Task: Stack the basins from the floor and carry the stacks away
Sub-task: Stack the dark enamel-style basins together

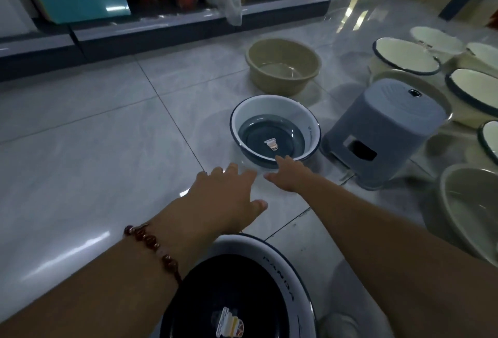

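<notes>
A white-and-dark-blue basin (275, 132) with a sticker inside sits on the tiled floor ahead of me. My right hand (289, 176) reaches to its near rim, fingertips touching the edge, fingers extended. My left hand (229, 197), with a bead bracelet on the wrist, hovers spread open just short of the basin and holds nothing. A second, matching basin (285, 273) lies right below me, partly hidden by my left forearm. A beige basin (283, 65) stands farther back.
A grey plastic stool (382, 132) stands right of the blue basin. Several cream enamel basins (407, 57) and a grey-green basin (469, 208) crowd the right side. A store shelf (161, 19) with goods runs along the back left.
</notes>
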